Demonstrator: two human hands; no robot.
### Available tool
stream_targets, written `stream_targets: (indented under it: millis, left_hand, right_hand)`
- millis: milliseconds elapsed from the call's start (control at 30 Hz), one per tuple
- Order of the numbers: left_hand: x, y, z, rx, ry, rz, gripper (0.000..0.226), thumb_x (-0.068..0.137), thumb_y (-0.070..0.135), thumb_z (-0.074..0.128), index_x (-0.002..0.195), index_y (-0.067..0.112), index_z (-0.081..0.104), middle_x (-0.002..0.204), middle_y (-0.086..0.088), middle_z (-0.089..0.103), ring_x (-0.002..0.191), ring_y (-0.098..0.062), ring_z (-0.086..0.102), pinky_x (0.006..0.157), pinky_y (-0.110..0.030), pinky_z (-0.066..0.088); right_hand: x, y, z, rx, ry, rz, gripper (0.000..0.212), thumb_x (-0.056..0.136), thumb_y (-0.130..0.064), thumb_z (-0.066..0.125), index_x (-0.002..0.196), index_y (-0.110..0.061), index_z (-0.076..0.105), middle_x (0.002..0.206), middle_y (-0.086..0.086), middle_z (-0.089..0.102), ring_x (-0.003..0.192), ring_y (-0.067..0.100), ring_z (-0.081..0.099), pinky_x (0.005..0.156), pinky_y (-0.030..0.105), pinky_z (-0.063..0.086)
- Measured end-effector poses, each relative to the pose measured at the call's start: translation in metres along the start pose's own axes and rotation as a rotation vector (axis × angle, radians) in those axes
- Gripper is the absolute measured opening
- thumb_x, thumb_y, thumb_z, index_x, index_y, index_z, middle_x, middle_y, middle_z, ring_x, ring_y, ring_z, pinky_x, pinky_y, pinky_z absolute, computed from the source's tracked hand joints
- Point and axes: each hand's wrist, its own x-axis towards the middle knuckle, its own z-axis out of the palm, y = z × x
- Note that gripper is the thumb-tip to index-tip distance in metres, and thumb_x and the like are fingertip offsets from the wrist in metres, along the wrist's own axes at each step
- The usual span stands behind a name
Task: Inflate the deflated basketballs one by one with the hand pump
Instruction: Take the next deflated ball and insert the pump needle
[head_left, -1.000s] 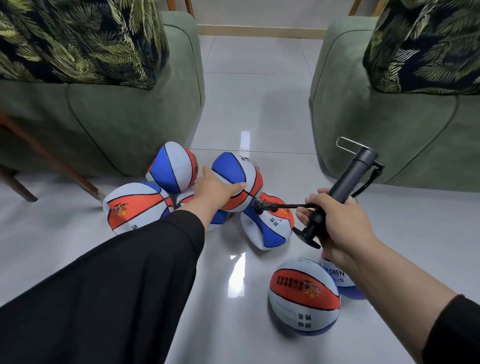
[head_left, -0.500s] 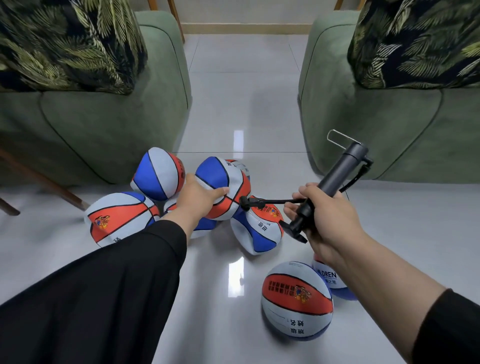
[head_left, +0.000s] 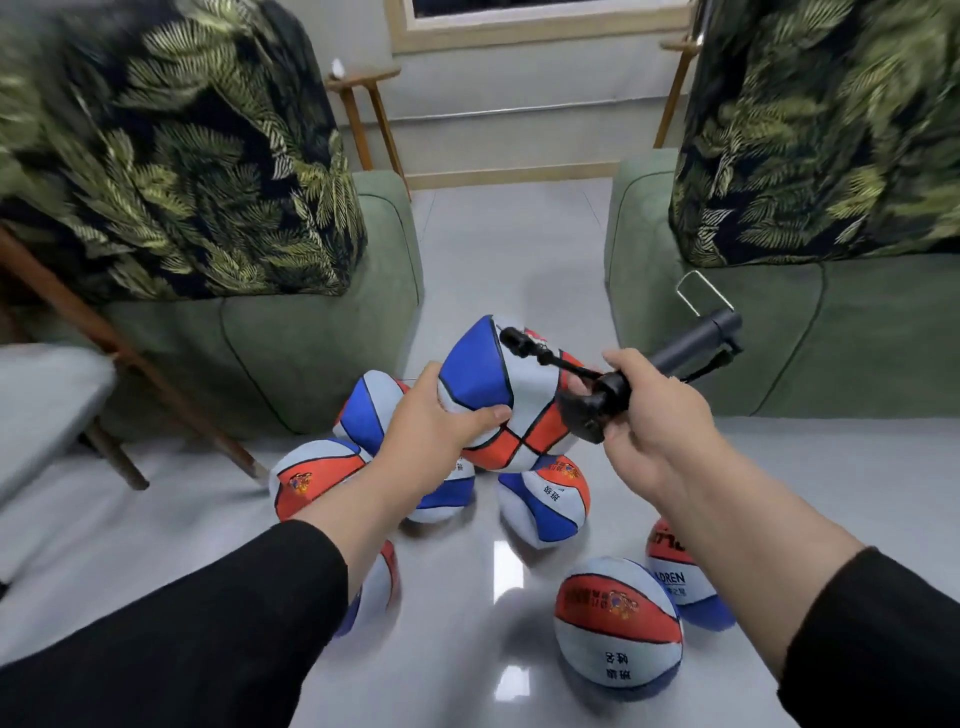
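Above the grey tiled floor (head_left: 498, 249), the left hand (head_left: 431, 436) grips a limp red-white-blue basketball (head_left: 498, 405); the right hand (head_left: 654, 415) clasps the black hand pump (head_left: 680, 351), whose hose nozzle (head_left: 514, 340) lies against the ball's upper face, valve unseen.

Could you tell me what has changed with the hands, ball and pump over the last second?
The left hand has lifted its gripped deflated ball off the floor, above the pile. The right hand keeps holding the pump, raised alongside, hose tip now against the ball. The other balls stayed put.
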Motion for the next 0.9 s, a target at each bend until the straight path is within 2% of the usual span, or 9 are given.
stream_targets:
  millis: [133, 233, 333, 467, 567, 633, 700, 800, 900]
  left_hand:
    - [-0.054, 0.027, -0.019, 0.02, 0.021, 0.057, 0.037, 0.081, 0.03, 0.085, 0.101, 0.025, 0.054, 0.085, 0.02, 0.063, 0.072, 0.004, 0.058, 0.056, -0.013, 0.041]
    - [-0.085, 0.037, -0.034, 0.046, 0.051, 0.042, 0.036, 0.08, 0.033, 0.083, 0.101, 0.025, 0.055, 0.092, 0.005, 0.066, 0.078, -0.011, 0.058, 0.063, -0.027, 0.043]
    - [-0.107, 0.047, -0.043, 0.052, 0.045, 0.034, 0.039, 0.079, 0.036, 0.084, 0.102, 0.024, 0.056, 0.094, 0.002, 0.067, 0.082, -0.015, 0.061, 0.067, -0.032, 0.048]
    - [-0.128, 0.055, -0.039, 0.003, 0.031, -0.001, 0.045, 0.076, 0.04, 0.088, 0.101, 0.022, 0.055, 0.095, 0.005, 0.065, 0.087, -0.013, 0.065, 0.074, -0.035, 0.053]
    - [-0.14, 0.055, -0.034, -0.093, 0.017, -0.073, 0.039, 0.08, 0.038, 0.085, 0.095, 0.02, 0.054, 0.09, 0.004, 0.064, 0.08, -0.013, 0.061, 0.065, -0.03, 0.047]
    - [-0.148, 0.057, -0.034, -0.174, -0.003, -0.115, 0.036, 0.082, 0.036, 0.084, 0.09, 0.02, 0.052, 0.089, 0.002, 0.062, 0.075, -0.013, 0.058, 0.061, -0.029, 0.042]
    - [-0.153, 0.058, -0.036, -0.207, -0.019, -0.129, 0.036, 0.083, 0.038, 0.083, 0.089, 0.022, 0.051, 0.089, 0.002, 0.062, 0.074, -0.012, 0.056, 0.06, -0.028, 0.04]
    - [-0.16, 0.06, -0.038, -0.253, -0.037, -0.143, 0.036, 0.083, 0.04, 0.083, 0.088, 0.022, 0.051, 0.089, 0.002, 0.061, 0.073, -0.012, 0.055, 0.059, -0.027, 0.04]
    - [-0.165, 0.059, -0.042, -0.316, -0.039, -0.15, 0.036, 0.082, 0.038, 0.085, 0.098, 0.018, 0.059, 0.091, 0.004, 0.066, 0.076, -0.012, 0.062, 0.059, -0.027, 0.044]
  right_hand:
    - [-0.035, -0.001, -0.001, -0.453, -0.004, -0.159, 0.031, 0.09, -0.008, 0.064, 0.109, -0.013, 0.041, 0.078, 0.012, 0.053, 0.043, 0.017, 0.05, 0.052, 0.034, 0.051]
    - [-0.06, 0.0, 0.0, -0.73, -0.004, -0.337, 0.073, 0.089, -0.018, 0.07, 0.144, -0.029, 0.023, 0.085, 0.014, 0.06, 0.049, 0.022, 0.054, 0.051, 0.039, 0.057]
    - [-0.076, 0.003, -0.002, -0.889, 0.005, -0.418, 0.105, 0.086, -0.026, 0.075, 0.154, -0.044, -0.003, 0.112, 0.015, 0.063, 0.073, 0.027, 0.067, 0.07, 0.052, 0.063]
    - [-0.091, 0.0, -0.009, -0.887, 0.059, -0.52, 0.111, 0.081, -0.026, 0.08, 0.158, -0.037, 0.001, 0.136, 0.01, 0.049, 0.104, 0.03, 0.063, 0.085, 0.054, 0.059]
    - [-0.105, 0.0, -0.015, -0.943, 0.064, -0.664, 0.113, 0.086, -0.022, 0.08, 0.162, -0.031, -0.002, 0.16, 0.011, 0.026, 0.137, 0.027, 0.041, 0.108, 0.029, 0.037]
    - [-0.118, 0.001, -0.017, -1.031, 0.022, -0.749, 0.105, 0.095, -0.019, 0.072, 0.163, -0.029, -0.008, 0.17, 0.01, -0.004, 0.149, 0.017, 0.012, 0.094, 0.008, 0.02]
    - [-0.127, 0.004, -0.017, -1.144, -0.031, -0.811, 0.092, 0.103, -0.022, 0.059, 0.162, -0.028, -0.012, 0.168, 0.007, -0.023, 0.151, 0.019, 0.01, 0.083, 0.006, 0.021]
    - [-0.136, 0.001, -0.017, -1.257, -0.085, -0.841, 0.08, 0.108, -0.025, 0.046, 0.162, -0.027, -0.013, 0.166, 0.004, -0.031, 0.142, 0.029, 0.037, 0.078, 0.02, 0.033]
    - [-0.139, -0.002, -0.02, -1.424, -0.15, -0.865, 0.076, 0.108, -0.017, 0.045, 0.162, -0.033, -0.005, 0.165, 0.008, -0.032, 0.098, 0.04, 0.055, 0.072, 0.034, 0.04]
